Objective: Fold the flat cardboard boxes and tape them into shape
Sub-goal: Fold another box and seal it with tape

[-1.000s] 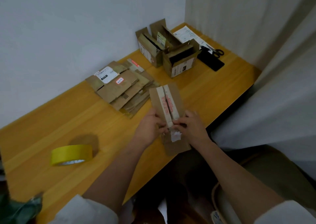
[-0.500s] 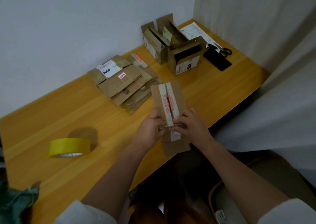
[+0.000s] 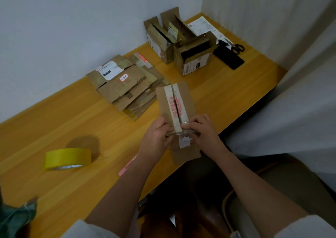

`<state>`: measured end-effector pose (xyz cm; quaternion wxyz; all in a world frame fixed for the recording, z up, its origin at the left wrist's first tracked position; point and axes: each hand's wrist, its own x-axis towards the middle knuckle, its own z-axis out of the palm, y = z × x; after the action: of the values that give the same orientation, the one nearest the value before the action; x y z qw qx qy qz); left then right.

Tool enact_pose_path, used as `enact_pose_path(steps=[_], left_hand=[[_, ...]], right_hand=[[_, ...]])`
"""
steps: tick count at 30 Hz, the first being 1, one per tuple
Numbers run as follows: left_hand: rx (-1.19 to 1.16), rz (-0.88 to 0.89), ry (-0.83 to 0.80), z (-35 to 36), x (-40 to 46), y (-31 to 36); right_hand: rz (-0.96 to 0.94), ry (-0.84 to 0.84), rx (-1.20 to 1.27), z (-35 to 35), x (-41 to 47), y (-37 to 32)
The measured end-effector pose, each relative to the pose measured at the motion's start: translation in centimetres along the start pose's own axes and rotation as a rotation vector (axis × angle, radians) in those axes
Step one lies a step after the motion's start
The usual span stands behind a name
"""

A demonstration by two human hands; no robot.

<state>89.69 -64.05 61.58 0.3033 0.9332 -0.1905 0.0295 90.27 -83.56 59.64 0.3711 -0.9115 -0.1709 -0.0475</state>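
While the folded cardboard box (image 3: 175,103) rested at the near edge of the wooden table (image 3: 227,92), both hands gripped its near end. The left hand (image 3: 156,137) curled its fingers round the left flap, and the right hand (image 3: 201,131) pinched the right flap, pressing a strip of clear tape (image 3: 181,132) across the seam. A stack of flat boxes (image 3: 125,87) lay just beyond, with assembled boxes (image 3: 181,50) farther back. A yellow tape roll (image 3: 67,158) stood well to the left.
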Motion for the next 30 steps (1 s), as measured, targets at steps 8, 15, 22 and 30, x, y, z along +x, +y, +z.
enact_pose_path(steps=[8, 15, 22, 30], left_hand=[[-0.068, -0.132, 0.060, 1.1, -0.4, 0.5], [-0.003, -0.117, 0.072, 0.6, -0.2, 1.2], [0.043, -0.054, 0.163, 2.2, -0.4, 0.6], [-0.302, -0.320, 0.193, 1.7, -0.8, 1.3]], right_hand=[[0.176, 0.021, 0.187, -0.3, -1.0, -1.0], [0.266, 0.037, 0.123, -1.0, -1.8, -0.9], [0.241, 0.287, 0.182, 0.7, -2.0, -0.5], [0.428, 0.144, 0.457, -1.0, -2.8, -0.7]])
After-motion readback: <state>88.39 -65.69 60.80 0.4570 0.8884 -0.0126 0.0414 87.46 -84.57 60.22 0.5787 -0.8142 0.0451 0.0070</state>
